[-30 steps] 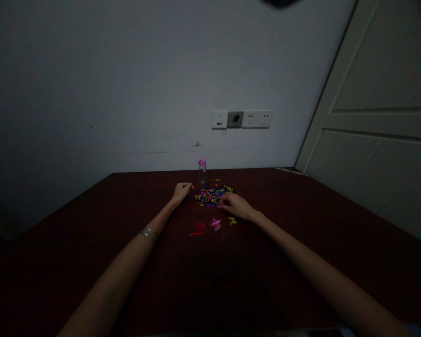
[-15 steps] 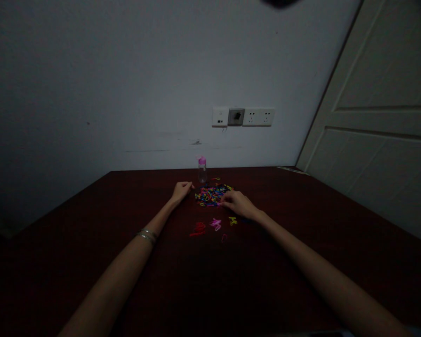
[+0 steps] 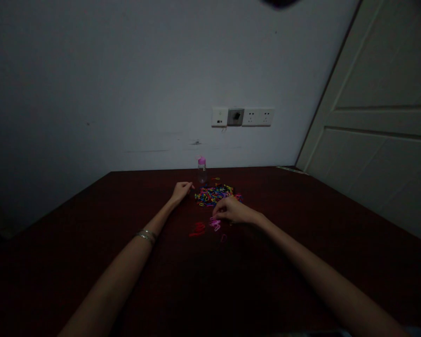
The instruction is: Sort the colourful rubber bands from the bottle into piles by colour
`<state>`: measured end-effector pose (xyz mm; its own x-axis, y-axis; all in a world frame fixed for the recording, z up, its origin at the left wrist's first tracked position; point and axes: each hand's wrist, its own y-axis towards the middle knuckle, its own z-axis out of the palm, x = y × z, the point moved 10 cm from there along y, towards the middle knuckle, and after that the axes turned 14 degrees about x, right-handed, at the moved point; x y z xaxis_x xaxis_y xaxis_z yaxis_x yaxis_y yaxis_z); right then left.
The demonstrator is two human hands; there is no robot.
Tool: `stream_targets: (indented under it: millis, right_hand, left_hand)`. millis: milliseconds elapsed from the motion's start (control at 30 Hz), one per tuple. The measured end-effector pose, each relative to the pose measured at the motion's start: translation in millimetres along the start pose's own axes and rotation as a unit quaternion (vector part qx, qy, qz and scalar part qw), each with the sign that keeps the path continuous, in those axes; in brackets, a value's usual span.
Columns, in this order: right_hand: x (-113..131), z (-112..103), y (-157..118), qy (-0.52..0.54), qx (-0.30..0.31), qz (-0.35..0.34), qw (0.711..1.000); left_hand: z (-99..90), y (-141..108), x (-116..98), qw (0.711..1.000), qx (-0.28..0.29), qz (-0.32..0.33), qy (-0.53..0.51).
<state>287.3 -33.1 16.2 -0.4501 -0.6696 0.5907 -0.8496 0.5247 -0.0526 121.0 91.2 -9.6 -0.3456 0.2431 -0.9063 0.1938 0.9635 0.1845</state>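
A heap of small multicoloured plastic pins, shaped like stitch markers, lies in the middle of the table. My left hand rests at its left edge, fingers curled together, with nothing visible in them. In front of the heap, my right hand pinches at the far end of a small group of pink pins. A pink pin seems to be at its fingertips, though it is tiny and dim. Left of that group lies a cluster of red pins. One darker pink pin lies alone nearer to me.
Behind the heap stands a clear bottle with a pink cap. A few loose pins lie beside it. The dark red table meets a wall with sockets; a pale panelled door stands at the right.
My right hand has moved from the heap's right front edge toward me and slightly left, to the pink group. It now covers the yellow pins. My left hand has stayed still.
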Motion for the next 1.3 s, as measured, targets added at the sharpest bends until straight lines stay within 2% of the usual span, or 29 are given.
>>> stream_targets:
  millis: [100,167,267,333,433,500,600,667,733,833,933,1100,1300]
  right_hand:
    - [-0.7,4.6,-0.2,0.005,0.020,0.002,1.000]
    - [-3.6,-2.8,-3.0,0.012,0.001,0.002,1.000]
    - [-14.6,-27.5,-12.8,0.028,-0.071,0.016,0.997]
    - [-27.7,-46.1,-23.0,0.044,-0.131,0.037,0.990]
    - [-48.2,-65.3,-37.8,0.062,-0.191,0.058,0.978]
    - [-60.2,-70.8,-44.4,0.063,-0.209,0.067,0.974]
    - [-75.0,-71.3,-48.7,0.061,-0.216,0.077,0.971]
    - [-81.7,-69.6,-49.1,0.056,-0.218,0.083,0.971]
    - [-85.3,-67.6,-48.2,0.047,-0.217,0.087,0.971]
    - [-85.3,-65.8,-46.4,0.036,-0.216,0.085,0.972]
    - [-81.9,-65.1,-45.0,0.026,-0.216,0.079,0.973]
    - [-77.8,-63.9,-43.7,0.013,-0.204,0.076,0.976]
    - [-75.8,-62.3,-43.0,-0.005,-0.199,0.081,0.977]
  left_hand:
    - [-0.3,-0.2,-1.3,1.000,-0.004,0.009,-0.004]
    - [-2.8,-0.8,-3.9,1.000,-0.019,0.020,0.001]
    - [-6.2,-3.0,-16.3,0.997,-0.048,0.052,0.043]
    - [-1.0,-3.7,-29.6,0.993,-0.039,0.071,0.085]
    - [25.1,-3.8,-54.1,0.986,0.045,0.088,0.135]
    - [52.3,-6.9,-70.6,0.974,0.134,0.095,0.156]
    - [93.6,-18.3,-90.4,0.941,0.254,0.103,0.200]
    - [112.8,-25.5,-97.3,0.917,0.293,0.105,0.250]
    - [122.8,-28.9,-98.0,0.898,0.297,0.098,0.311]
    - [128.6,-30.5,-94.2,0.878,0.280,0.090,0.378]
    - [132.7,-32.4,-89.3,0.868,0.284,0.093,0.397]
    - [131.6,-31.4,-87.1,0.880,0.296,0.092,0.360]
    - [121.6,-31.2,-98.8,0.887,0.308,0.102,0.328]
